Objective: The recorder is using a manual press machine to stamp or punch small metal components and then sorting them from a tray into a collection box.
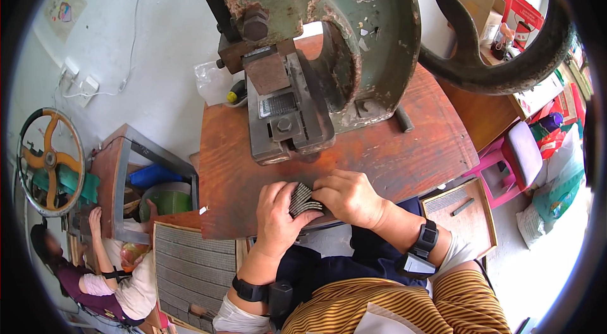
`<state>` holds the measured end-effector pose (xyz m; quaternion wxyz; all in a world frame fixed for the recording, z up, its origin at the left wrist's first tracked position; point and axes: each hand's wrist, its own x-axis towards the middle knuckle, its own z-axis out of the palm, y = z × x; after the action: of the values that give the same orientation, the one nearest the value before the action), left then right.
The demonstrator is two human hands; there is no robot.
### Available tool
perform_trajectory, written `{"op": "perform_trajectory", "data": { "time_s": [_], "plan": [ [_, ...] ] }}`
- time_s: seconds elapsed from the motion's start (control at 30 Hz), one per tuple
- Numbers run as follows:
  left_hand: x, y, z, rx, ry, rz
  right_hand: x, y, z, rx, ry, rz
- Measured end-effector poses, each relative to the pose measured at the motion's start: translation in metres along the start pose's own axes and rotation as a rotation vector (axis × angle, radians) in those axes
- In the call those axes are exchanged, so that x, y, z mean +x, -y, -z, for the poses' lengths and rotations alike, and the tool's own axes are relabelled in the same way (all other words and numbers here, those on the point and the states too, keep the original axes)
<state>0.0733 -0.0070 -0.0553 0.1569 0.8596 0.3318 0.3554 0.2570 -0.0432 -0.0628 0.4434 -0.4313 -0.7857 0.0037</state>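
A small stack of dark grey, finely ridged strips [301, 200] is held at the front edge of the reddish wooden table [379, 160]. My left hand [275, 215] is closed around it, thumb on the near side and fingers on the far side. The fingers of my right hand [349, 198] are bent together and pinch at the right end of the stack; their tips are partly hidden. Just beyond my hands stands a worn green press [382, 49]. Its steel base block [288, 124] carries a small ridged plate [277, 105] under the ram.
A wooden-framed tray [199, 264] of grey ridged strips lies at my left. Another tray [461, 220] at my right holds a loose strip. The press's black handwheel [499, 78] hangs at upper right. A pink stool [520, 155] stands beyond. A co-worker [114, 277] sits at far left.
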Motion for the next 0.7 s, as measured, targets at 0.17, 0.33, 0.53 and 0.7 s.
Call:
{"op": "perform_trajectory", "data": {
  "time_s": [0.17, 0.33, 0.53, 0.7],
  "plan": [
    [-0.002, -0.001, 0.001, 0.036, -0.018, 0.002, 0.01, -0.004, 0.031, 0.357, 0.104, -0.605],
    [0.001, -0.002, -0.001, 0.03, -0.014, 0.022, 0.009, -0.018, 0.042, 0.329, 0.162, -0.701],
    [0.002, 0.001, -0.002, 0.106, -0.026, 0.009, 0.007, -0.02, 0.038, 0.232, 0.111, -0.644],
    [-0.003, 0.002, 0.02, -1.264, -0.162, 0.566, -0.001, -0.023, 0.043, -0.192, -0.177, -0.437]
  ]
}}
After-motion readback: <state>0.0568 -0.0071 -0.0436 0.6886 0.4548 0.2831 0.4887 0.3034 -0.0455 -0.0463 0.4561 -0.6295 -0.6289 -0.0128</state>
